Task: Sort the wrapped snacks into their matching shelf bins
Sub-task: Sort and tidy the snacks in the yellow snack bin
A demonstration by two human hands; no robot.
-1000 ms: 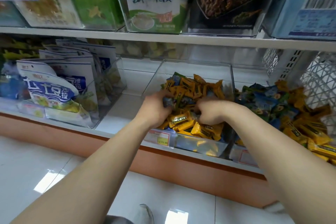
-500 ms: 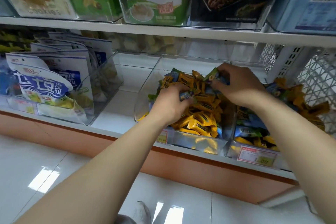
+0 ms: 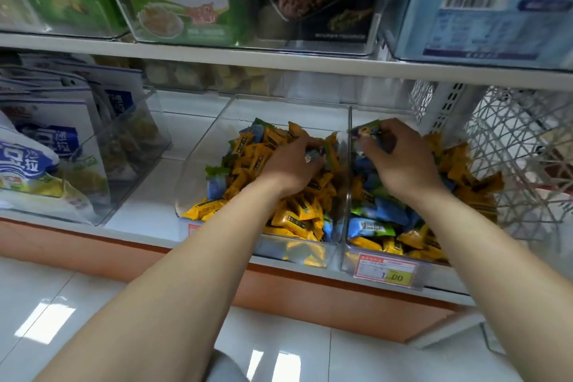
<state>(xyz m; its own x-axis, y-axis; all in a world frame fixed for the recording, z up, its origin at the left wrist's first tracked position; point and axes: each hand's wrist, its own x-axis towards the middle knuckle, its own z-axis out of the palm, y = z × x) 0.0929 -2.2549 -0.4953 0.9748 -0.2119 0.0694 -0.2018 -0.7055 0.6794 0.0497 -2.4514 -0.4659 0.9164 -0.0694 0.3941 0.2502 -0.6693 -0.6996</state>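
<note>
Two clear plastic bins stand side by side on the lower shelf. The left bin [image 3: 210, 146] is heaped mostly with yellow wrapped snacks [image 3: 297, 217], with a few blue and green ones mixed in. The right bin [image 3: 348, 226] holds blue, green and yellow wrapped snacks [image 3: 376, 220]. My left hand [image 3: 293, 164] lies on the yellow heap in the left bin and pinches a small blue wrapped snack [image 3: 311, 156]. My right hand [image 3: 400, 161] hovers over the right bin, its fingers curled round several green and blue wrapped snacks [image 3: 367, 132].
A clear bin of large blue-and-white bags [image 3: 40, 164] stands at the left, with bare shelf between it and the snack bins. A white wire basket [image 3: 521, 158] is at the right. The upper shelf edge [image 3: 279, 62] overhangs. A price tag [image 3: 386, 271] hangs on the right bin.
My right hand has moved right, from above the left bin to over the right bin, carrying green and blue snacks. My left hand shifted a little deeper onto the yellow heap.
</note>
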